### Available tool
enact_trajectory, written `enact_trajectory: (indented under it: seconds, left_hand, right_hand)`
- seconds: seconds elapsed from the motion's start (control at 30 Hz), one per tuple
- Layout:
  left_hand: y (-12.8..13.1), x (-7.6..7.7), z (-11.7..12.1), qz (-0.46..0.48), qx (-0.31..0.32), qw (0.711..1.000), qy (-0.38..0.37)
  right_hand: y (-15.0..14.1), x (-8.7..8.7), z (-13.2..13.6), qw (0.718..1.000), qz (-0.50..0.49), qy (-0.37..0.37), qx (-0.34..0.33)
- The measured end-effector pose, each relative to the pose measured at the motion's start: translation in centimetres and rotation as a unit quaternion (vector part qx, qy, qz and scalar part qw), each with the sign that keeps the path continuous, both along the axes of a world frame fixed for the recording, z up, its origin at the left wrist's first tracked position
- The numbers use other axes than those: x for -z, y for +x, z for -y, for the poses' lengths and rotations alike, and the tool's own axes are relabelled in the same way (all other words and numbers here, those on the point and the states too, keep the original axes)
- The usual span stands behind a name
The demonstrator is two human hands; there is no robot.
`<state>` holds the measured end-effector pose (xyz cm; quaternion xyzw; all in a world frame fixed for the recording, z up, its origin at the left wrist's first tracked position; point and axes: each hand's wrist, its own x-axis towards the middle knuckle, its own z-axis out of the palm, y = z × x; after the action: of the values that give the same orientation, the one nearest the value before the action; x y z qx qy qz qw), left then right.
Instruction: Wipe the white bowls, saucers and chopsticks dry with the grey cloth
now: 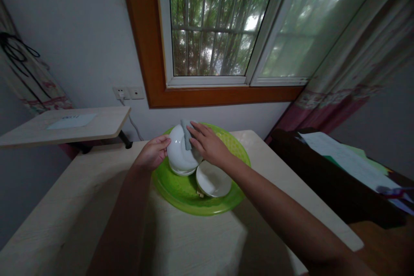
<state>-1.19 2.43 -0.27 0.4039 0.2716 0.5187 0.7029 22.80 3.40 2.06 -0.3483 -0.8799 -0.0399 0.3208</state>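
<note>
Tilted white bowl (180,153), grey cloth (186,133) atop

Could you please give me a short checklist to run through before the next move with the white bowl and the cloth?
1. Left hand grips the tilted white ceramic bowl at its rim: ok.
2. Right hand presses the small grey cloth against the bowl: ok.
3. Bowl is over the round green plastic basin: ok.
4. Second white bowl lies in the basin, apart from the hands: ok.
5. Bowl's inner surface is clean: cannot tell.
6. Basin sits fully on the pale wooden table: ok.
</note>
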Motion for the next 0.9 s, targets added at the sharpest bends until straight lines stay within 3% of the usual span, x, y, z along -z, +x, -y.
enact_trajectory:
  seconds: [0.13, 0.33, 0.6, 0.8, 0.9]
  left_hand:
    - [0.2, -0.4, 0.2, -0.029, -0.036, 0.999, -0.009]
    - [0.4, -0.5, 0.1, -0.014, -0.029, 0.999, -0.007]
    - [0.4, -0.6, 0.3, -0.018, -0.040, 0.999, -0.014]
    - [0.5, -0.9, 0.5, -0.018, -0.027, 0.999, -0.008]
    - [0.5, -0.9, 0.5, -0.016, -0.031, 0.999, -0.011]
  right_hand:
    - [0.2, 0.3, 0.0, 1.000, -0.021, 0.003, 0.010]
    - [-0.4, -0.7, 1.7, 0.995, 0.025, 0.027, -0.098]
    - [0.2, 0.1, 0.6, 0.998, -0.046, 0.018, 0.033]
    - [-0.1, -0.2, 1.6, 0.997, 0.003, 0.037, -0.071]
    - [-0.2, -0.2, 1.7, 0.998, 0.008, 0.033, -0.051]
